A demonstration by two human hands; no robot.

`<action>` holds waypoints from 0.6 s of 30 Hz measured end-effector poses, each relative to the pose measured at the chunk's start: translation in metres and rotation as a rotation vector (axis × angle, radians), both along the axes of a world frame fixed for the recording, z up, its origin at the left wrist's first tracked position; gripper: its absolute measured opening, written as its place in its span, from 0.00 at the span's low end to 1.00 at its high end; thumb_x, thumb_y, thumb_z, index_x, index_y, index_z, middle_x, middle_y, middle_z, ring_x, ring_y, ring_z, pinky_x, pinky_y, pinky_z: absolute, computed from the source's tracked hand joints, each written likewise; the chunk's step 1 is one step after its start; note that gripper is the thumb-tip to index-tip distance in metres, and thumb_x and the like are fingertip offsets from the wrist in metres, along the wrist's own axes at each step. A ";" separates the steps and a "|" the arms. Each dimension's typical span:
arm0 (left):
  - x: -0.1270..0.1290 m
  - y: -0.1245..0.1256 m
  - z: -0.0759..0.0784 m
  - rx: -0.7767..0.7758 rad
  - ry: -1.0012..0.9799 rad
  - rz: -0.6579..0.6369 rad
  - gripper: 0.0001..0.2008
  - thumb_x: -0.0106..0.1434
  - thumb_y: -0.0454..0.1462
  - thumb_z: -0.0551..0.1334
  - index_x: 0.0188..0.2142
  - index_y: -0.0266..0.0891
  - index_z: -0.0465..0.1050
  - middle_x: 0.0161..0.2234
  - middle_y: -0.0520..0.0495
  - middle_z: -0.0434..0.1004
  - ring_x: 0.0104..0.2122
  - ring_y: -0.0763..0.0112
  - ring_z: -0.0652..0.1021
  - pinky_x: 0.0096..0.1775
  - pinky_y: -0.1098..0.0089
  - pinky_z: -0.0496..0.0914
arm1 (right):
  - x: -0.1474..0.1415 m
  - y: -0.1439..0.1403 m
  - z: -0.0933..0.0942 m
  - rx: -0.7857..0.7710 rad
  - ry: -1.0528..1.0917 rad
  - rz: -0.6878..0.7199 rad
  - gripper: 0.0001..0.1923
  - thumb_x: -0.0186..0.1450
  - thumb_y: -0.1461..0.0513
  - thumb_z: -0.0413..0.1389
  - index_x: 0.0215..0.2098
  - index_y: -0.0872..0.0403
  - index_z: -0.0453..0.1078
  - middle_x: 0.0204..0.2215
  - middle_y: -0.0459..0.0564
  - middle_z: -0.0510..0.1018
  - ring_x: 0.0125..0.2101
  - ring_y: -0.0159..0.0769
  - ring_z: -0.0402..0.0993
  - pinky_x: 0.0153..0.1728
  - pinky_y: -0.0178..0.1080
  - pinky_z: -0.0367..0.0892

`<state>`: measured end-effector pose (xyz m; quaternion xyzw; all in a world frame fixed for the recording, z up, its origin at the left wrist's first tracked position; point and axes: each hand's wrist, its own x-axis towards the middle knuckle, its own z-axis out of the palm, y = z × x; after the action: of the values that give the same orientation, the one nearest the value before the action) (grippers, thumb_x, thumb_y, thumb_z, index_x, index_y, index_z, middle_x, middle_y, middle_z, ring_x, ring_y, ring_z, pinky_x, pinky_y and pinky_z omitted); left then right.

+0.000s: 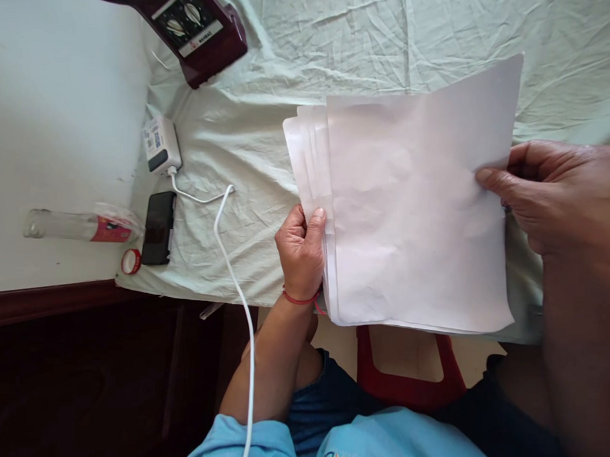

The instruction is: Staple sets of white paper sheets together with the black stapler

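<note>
Left hand, at frame centre, is closed around the left edge of the paper stack. Right hand, at right, pinches the top sheet's right edge between thumb and fingers. The stack is held fanned above the pale green cloth; its left edges are still uneven, not squared. Phone, charger and bottle lie at left.
</note>
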<state>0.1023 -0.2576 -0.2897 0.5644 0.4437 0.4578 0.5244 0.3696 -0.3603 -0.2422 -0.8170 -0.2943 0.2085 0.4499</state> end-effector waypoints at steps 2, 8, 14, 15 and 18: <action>-0.001 0.000 0.000 -0.001 -0.001 0.000 0.12 0.71 0.47 0.70 0.38 0.41 0.79 0.34 0.50 0.80 0.34 0.69 0.78 0.39 0.70 0.73 | 0.000 0.000 0.000 -0.009 0.005 -0.007 0.04 0.59 0.60 0.69 0.33 0.51 0.85 0.24 0.45 0.78 0.25 0.27 0.70 0.25 0.32 0.64; -0.001 -0.001 0.000 0.005 -0.009 0.011 0.11 0.71 0.47 0.69 0.38 0.42 0.80 0.33 0.50 0.79 0.34 0.69 0.78 0.39 0.70 0.73 | 0.000 -0.001 -0.001 0.004 -0.005 -0.011 0.07 0.60 0.59 0.68 0.36 0.51 0.86 0.27 0.46 0.82 0.24 0.26 0.69 0.23 0.32 0.61; 0.001 -0.001 0.001 0.024 -0.006 0.001 0.13 0.68 0.48 0.72 0.42 0.42 0.82 0.39 0.48 0.84 0.38 0.68 0.81 0.42 0.69 0.75 | -0.001 0.001 0.001 -0.024 -0.011 -0.012 0.04 0.60 0.61 0.68 0.34 0.50 0.86 0.26 0.44 0.81 0.26 0.25 0.70 0.26 0.33 0.63; 0.001 0.000 0.001 0.030 0.003 0.003 0.13 0.67 0.48 0.73 0.41 0.41 0.82 0.38 0.48 0.84 0.37 0.68 0.81 0.41 0.70 0.75 | 0.000 0.000 0.001 -0.031 -0.012 -0.014 0.04 0.60 0.61 0.68 0.34 0.50 0.86 0.26 0.44 0.81 0.25 0.24 0.69 0.26 0.33 0.63; 0.000 0.000 0.001 0.044 0.021 0.009 0.13 0.66 0.47 0.75 0.40 0.41 0.82 0.37 0.49 0.84 0.36 0.69 0.81 0.39 0.71 0.74 | 0.001 -0.001 0.001 -0.042 -0.014 -0.016 0.05 0.61 0.61 0.68 0.35 0.50 0.86 0.26 0.44 0.80 0.25 0.24 0.68 0.25 0.33 0.61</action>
<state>0.1026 -0.2578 -0.2887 0.5785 0.4418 0.4639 0.5050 0.3702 -0.3611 -0.2412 -0.8302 -0.2864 0.2053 0.4321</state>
